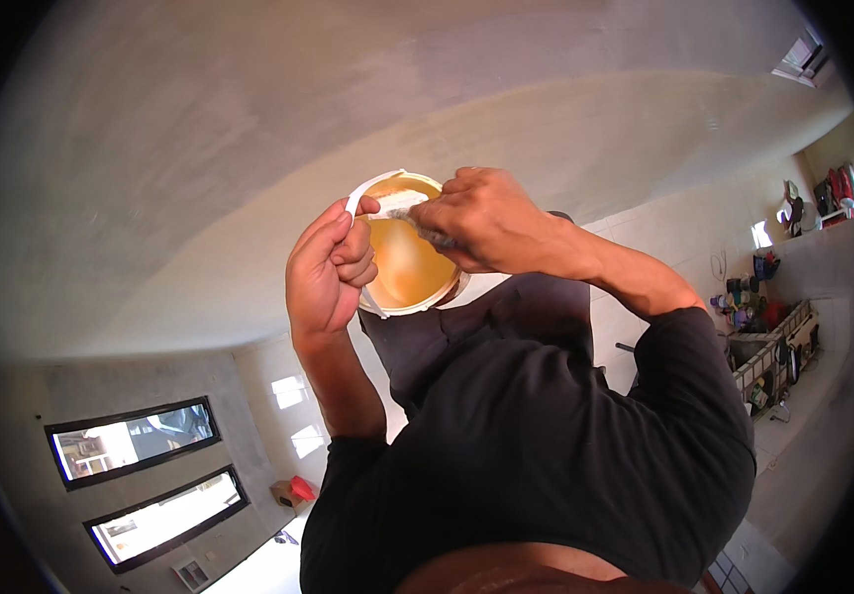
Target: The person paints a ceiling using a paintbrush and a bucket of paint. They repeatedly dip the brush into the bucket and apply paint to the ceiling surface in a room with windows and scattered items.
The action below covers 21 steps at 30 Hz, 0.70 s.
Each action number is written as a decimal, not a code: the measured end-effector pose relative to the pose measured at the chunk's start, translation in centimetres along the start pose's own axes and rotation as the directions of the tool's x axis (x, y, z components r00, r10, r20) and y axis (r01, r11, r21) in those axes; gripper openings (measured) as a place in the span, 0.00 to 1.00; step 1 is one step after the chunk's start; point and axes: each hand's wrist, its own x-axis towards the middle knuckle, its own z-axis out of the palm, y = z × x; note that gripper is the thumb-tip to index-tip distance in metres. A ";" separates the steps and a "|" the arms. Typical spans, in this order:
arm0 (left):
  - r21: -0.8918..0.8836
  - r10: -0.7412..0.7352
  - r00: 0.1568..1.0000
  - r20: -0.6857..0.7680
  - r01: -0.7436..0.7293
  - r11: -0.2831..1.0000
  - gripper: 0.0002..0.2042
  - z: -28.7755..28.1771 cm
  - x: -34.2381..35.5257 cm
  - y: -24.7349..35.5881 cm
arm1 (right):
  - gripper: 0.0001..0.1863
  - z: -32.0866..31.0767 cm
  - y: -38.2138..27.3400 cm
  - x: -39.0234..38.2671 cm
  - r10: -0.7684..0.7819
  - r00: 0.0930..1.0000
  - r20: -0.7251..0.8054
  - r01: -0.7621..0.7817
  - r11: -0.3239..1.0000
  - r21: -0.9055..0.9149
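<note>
A round pail (409, 259) with a yellowish inside and a white rim is in front of my body, its opening turned up toward me. My left hand (333, 259) is closed around its white handle (358, 192) at the left side. Over the right part of the rim, my right hand (481, 220) is closed on a tool with a white-coated end (402, 204), which reaches into the pail. The hand covers most of that tool, so its exact kind cannot be told. Pale, wet-looking residue coats the pail's inside.
A grey plastered wall (249, 119) rises close beyond the pail. Two dark-framed windows (135, 441) are at the lower left, near a small box with a red item (296, 490). To the right stand a cluttered rack (778, 356) and a ledge with several objects (838, 203).
</note>
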 end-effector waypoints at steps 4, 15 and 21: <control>0.005 0.030 0.999 0.017 -0.030 1.000 0.15 0.4 0.7 0.0 | 0.13 -1.3 -0.5 -0.1 0.328 0.937 0.117 -0.347 0.911 0.225; -0.024 0.056 0.998 0.023 -0.055 0.998 0.15 -0.6 1.2 -0.5 | 0.12 1.5 0.9 0.0 0.293 0.955 -0.057 -0.266 0.922 0.281; 0.057 0.029 0.999 -0.032 -0.027 0.998 0.14 -0.8 0.9 -0.5 | 0.15 1.6 1.5 -0.5 0.025 0.993 -0.112 -0.030 0.999 -0.044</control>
